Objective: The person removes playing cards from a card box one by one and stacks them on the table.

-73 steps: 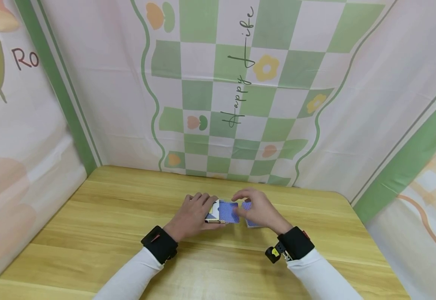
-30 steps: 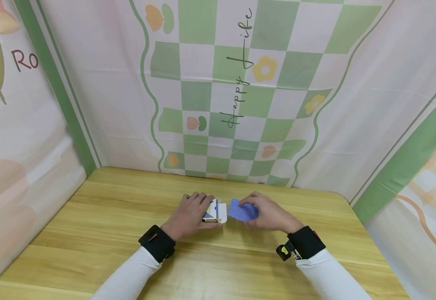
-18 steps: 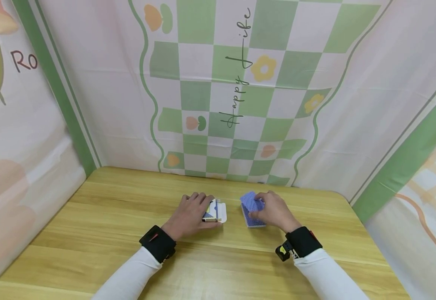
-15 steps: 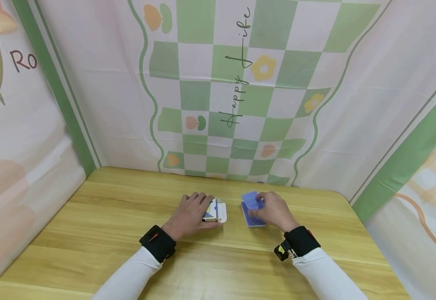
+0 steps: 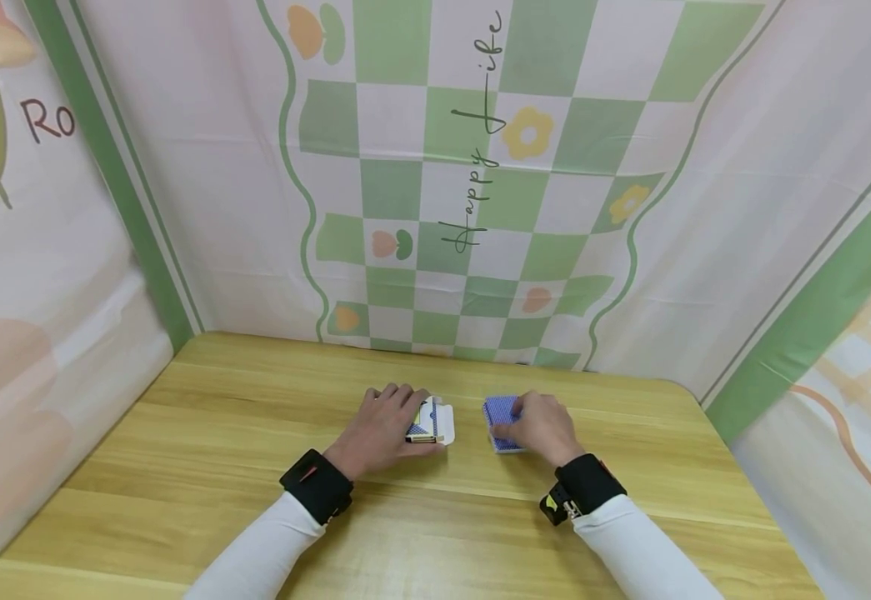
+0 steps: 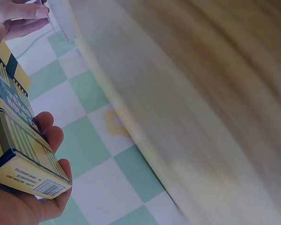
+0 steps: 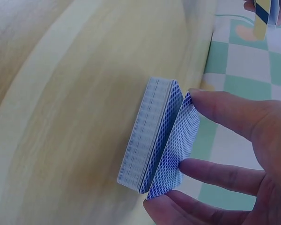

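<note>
In the head view my left hand (image 5: pixel 378 433) grips a card box (image 5: pixel 421 423) just over the table, its white end flap standing out to the right. The left wrist view shows the box as yellow and dark blue, a barcode on its near end and fingers wrapped round its side. My right hand (image 5: pixel 546 427) pinches a blue-backed playing card (image 7: pixel 177 145) between thumb and fingers, with the index fingertip on its back. The card lies at a slight slant close over a squared deck of playing cards (image 7: pixel 147 133) on the table. In the head view this hand covers the deck's right part.
The wooden table (image 5: pixel 255 517) runs back to a cloth wall (image 5: pixel 255 208) with a green check pattern. More printed cloth stands at the left and right. A black wrist strap with a small camera (image 5: pixel 553 505) is on the right arm.
Blue-backed cards first stuck out of the box beside my right hand. The right hand took hold there, moved right and lowered its card onto the deck. My left hand stays nearly in place.
</note>
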{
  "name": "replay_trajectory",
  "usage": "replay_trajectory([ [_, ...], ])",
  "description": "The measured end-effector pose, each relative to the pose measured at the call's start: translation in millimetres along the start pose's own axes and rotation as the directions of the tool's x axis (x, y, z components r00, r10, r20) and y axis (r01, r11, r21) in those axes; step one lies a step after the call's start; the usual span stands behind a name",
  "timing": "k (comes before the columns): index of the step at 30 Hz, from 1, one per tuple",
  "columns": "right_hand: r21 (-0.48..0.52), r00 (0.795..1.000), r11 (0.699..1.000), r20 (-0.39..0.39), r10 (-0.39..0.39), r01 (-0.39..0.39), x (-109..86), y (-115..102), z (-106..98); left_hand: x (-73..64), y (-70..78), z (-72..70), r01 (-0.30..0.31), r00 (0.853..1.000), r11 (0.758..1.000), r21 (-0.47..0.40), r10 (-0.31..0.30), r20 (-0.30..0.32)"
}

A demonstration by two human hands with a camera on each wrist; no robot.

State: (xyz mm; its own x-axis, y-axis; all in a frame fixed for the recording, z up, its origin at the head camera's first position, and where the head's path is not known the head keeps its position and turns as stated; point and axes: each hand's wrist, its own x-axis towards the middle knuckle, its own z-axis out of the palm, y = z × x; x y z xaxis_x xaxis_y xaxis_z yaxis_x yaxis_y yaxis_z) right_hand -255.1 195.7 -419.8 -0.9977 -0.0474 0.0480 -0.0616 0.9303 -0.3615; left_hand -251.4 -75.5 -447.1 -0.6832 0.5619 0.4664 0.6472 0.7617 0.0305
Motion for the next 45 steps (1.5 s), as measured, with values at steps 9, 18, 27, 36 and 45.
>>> replay_trajectory([
  [9, -0.002, 1.000, 1.000, 0.002, -0.009, 0.009, -0.7, -1.9, 2.8, 1.6, 0.8, -0.2, 0.008, 1.000, 1.000, -0.013, -0.008, 0.007],
  [18, 0.002, 1.000, 1.000, 0.011, 0.006, -0.006, -1.6, -2.7, 3.1, 1.0, 0.8, -0.2, 0.009, 1.000, 1.000, 0.000, -0.009, 0.006],
  [27, 0.000, 1.000, 1.000, 0.026, 0.004, -0.004, -1.3, -2.2, 4.7, 0.7, 1.2, -0.1, 0.015, 1.000, 0.999, -0.030, -0.015, 0.012],
  [36, -0.021, 1.000, 1.000, 0.011, 0.008, -0.008, -1.8, -3.2, 7.3, 1.1, 0.8, 0.7, 0.016, 1.000, 1.000, -0.026, -0.015, 0.012],
  [45, -0.030, 1.000, 1.000, -0.005, -0.006, 0.006, -3.2, -4.1, 9.8, 0.5, 1.0, 0.9, 0.016, 1.000, 1.000, -0.015, -0.016, 0.018],
])
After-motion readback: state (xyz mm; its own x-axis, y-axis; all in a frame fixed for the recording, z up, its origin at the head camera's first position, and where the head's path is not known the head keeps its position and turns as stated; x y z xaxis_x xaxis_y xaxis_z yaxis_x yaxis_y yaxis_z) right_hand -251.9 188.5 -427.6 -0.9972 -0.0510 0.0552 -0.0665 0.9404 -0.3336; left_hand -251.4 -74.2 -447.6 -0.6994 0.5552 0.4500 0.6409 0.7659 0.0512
